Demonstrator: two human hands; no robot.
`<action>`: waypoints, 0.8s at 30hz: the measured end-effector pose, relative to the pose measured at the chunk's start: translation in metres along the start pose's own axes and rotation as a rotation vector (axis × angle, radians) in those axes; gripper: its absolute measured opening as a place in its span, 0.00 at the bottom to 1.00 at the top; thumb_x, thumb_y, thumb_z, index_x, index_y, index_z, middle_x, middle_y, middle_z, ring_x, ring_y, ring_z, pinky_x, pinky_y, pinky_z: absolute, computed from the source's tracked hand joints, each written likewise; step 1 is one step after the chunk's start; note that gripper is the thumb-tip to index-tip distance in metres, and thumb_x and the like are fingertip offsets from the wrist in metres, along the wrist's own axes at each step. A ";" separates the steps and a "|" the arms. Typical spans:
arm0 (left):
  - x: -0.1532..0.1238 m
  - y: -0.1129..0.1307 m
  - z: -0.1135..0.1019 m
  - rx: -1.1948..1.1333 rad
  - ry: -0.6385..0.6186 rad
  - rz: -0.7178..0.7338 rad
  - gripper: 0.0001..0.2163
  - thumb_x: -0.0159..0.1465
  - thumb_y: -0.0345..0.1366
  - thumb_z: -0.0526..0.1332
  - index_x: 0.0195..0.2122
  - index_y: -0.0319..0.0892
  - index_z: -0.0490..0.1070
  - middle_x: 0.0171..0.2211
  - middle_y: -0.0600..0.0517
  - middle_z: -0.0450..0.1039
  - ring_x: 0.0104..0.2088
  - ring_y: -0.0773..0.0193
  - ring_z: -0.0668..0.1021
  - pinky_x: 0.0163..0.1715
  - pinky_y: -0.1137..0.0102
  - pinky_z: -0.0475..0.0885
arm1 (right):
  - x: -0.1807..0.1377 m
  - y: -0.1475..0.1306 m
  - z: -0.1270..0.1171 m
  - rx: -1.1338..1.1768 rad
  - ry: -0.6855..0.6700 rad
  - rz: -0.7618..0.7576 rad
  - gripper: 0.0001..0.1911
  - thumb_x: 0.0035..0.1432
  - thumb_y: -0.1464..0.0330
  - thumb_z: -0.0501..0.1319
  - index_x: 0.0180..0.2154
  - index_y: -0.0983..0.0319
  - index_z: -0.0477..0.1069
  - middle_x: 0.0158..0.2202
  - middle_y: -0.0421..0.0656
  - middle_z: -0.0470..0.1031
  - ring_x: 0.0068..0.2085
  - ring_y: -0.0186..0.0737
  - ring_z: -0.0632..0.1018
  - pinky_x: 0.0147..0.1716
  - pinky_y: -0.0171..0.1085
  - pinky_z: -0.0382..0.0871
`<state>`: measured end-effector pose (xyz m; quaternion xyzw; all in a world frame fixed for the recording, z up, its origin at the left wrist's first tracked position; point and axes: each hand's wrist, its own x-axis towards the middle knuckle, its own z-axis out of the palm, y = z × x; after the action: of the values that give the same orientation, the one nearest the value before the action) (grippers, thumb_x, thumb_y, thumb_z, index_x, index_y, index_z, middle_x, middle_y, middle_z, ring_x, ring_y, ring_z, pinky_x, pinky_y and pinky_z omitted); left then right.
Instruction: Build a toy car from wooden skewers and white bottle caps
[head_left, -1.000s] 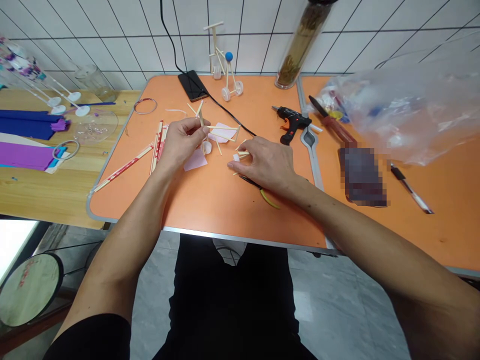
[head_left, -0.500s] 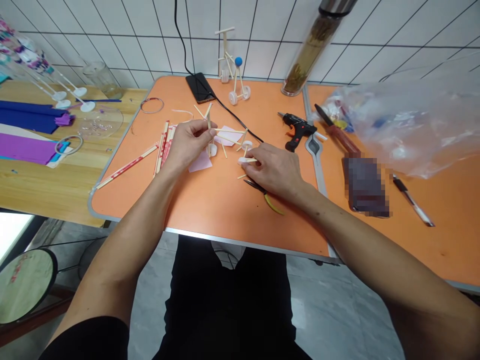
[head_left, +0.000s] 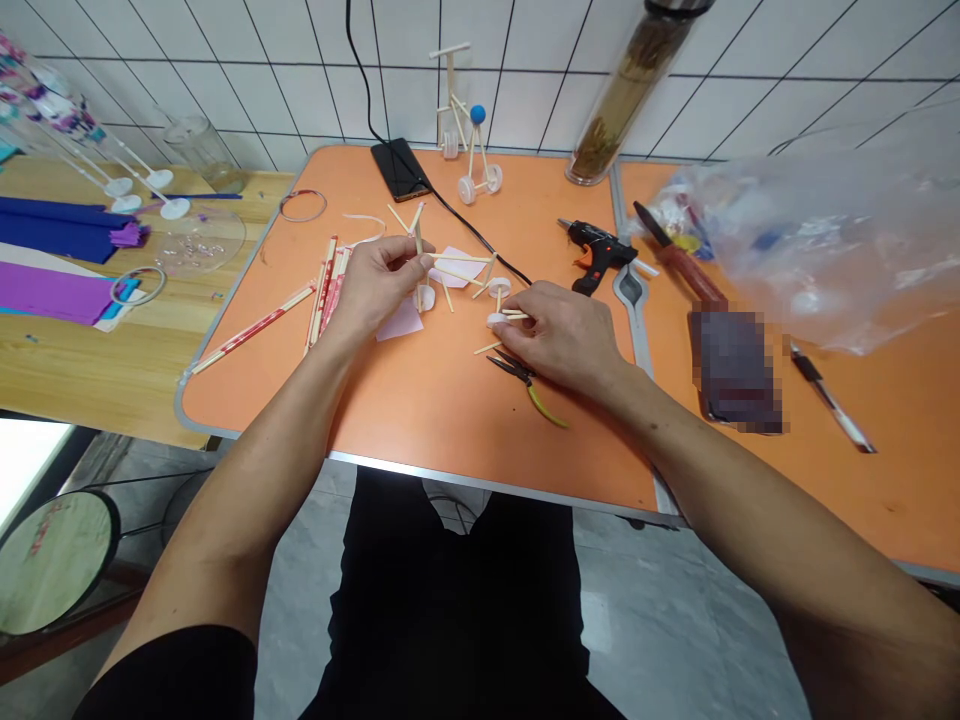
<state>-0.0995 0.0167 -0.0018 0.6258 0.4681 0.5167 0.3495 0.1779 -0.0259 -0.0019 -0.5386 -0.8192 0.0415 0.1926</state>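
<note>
Left hand [head_left: 375, 285] clamping thin wooden stick frame [head_left: 442, 265] upright on orange counter [head_left: 420, 400]. Right hand [head_left: 559, 335], right of frame, now pinching small white wheel with stick axle [head_left: 501, 319], lifting it toward frame; yellow-handled pliers [head_left: 529, 385] lying just beneath.

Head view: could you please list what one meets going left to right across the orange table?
Wrapped chopsticks → left hand holding a stick frame → right hand pinching a small wheel piece → glue gun → plastic bag.
</note>
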 end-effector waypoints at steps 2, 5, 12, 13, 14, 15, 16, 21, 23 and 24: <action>-0.001 0.001 0.000 -0.003 -0.012 -0.010 0.14 0.66 0.52 0.79 0.38 0.47 0.86 0.30 0.53 0.82 0.30 0.64 0.77 0.31 0.68 0.72 | 0.000 -0.001 -0.001 0.000 -0.010 0.001 0.15 0.70 0.63 0.62 0.48 0.57 0.87 0.48 0.47 0.88 0.49 0.51 0.84 0.34 0.42 0.58; -0.003 0.002 0.001 -0.013 -0.006 -0.006 0.15 0.66 0.52 0.79 0.38 0.46 0.86 0.31 0.53 0.82 0.30 0.64 0.77 0.31 0.68 0.71 | 0.000 -0.001 -0.001 -0.001 -0.010 0.004 0.14 0.70 0.63 0.63 0.48 0.58 0.87 0.48 0.47 0.88 0.49 0.51 0.84 0.34 0.42 0.57; -0.001 0.000 0.003 -0.020 -0.016 -0.007 0.14 0.66 0.51 0.79 0.37 0.46 0.85 0.30 0.53 0.81 0.30 0.65 0.76 0.30 0.68 0.71 | 0.000 0.001 0.000 0.006 -0.010 0.014 0.15 0.70 0.60 0.63 0.48 0.56 0.87 0.48 0.46 0.88 0.49 0.51 0.85 0.35 0.43 0.60; 0.000 0.000 0.003 -0.023 -0.020 -0.006 0.15 0.66 0.51 0.79 0.37 0.46 0.85 0.30 0.52 0.80 0.30 0.65 0.76 0.30 0.68 0.70 | 0.000 0.000 0.000 0.014 -0.010 0.017 0.15 0.70 0.60 0.63 0.48 0.56 0.87 0.48 0.46 0.88 0.49 0.51 0.85 0.36 0.43 0.61; 0.000 0.000 0.002 -0.024 -0.024 -0.004 0.15 0.66 0.51 0.79 0.36 0.46 0.85 0.30 0.52 0.80 0.30 0.65 0.76 0.30 0.68 0.70 | -0.001 0.000 0.000 0.026 -0.009 0.020 0.14 0.70 0.60 0.64 0.48 0.56 0.86 0.48 0.46 0.88 0.49 0.52 0.85 0.37 0.43 0.63; 0.001 0.000 0.002 -0.022 -0.024 -0.003 0.15 0.65 0.52 0.79 0.36 0.46 0.85 0.30 0.52 0.80 0.29 0.65 0.76 0.30 0.68 0.70 | -0.001 0.000 -0.001 0.043 -0.006 0.023 0.14 0.69 0.59 0.64 0.49 0.56 0.86 0.49 0.46 0.88 0.50 0.52 0.85 0.38 0.44 0.64; 0.001 0.000 0.001 -0.016 -0.023 -0.003 0.16 0.65 0.53 0.79 0.36 0.46 0.85 0.30 0.52 0.80 0.29 0.65 0.76 0.29 0.69 0.70 | -0.001 0.000 -0.002 0.067 -0.001 0.026 0.15 0.68 0.58 0.65 0.50 0.56 0.85 0.50 0.46 0.88 0.50 0.53 0.85 0.40 0.44 0.66; 0.000 -0.001 0.002 0.001 -0.006 0.009 0.18 0.64 0.56 0.79 0.36 0.46 0.85 0.30 0.52 0.80 0.29 0.65 0.75 0.29 0.69 0.70 | 0.000 0.006 -0.013 0.220 0.066 0.083 0.17 0.76 0.55 0.58 0.53 0.57 0.79 0.49 0.49 0.86 0.47 0.53 0.83 0.45 0.47 0.72; 0.000 -0.002 0.002 -0.009 -0.004 0.010 0.18 0.64 0.55 0.79 0.36 0.46 0.85 0.29 0.52 0.80 0.29 0.65 0.75 0.29 0.69 0.69 | 0.002 0.009 -0.018 0.252 0.101 0.094 0.19 0.80 0.57 0.51 0.53 0.57 0.78 0.48 0.51 0.85 0.48 0.53 0.83 0.48 0.49 0.73; -0.001 -0.001 0.003 -0.014 -0.002 0.007 0.17 0.64 0.55 0.79 0.35 0.46 0.85 0.29 0.52 0.80 0.29 0.65 0.75 0.29 0.69 0.69 | 0.003 0.011 -0.019 0.261 0.112 0.093 0.20 0.82 0.58 0.49 0.53 0.57 0.78 0.48 0.52 0.84 0.49 0.54 0.83 0.49 0.49 0.74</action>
<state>-0.0972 0.0167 -0.0039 0.6255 0.4620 0.5205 0.3527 0.1933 -0.0218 0.0137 -0.5481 -0.7689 0.1263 0.3042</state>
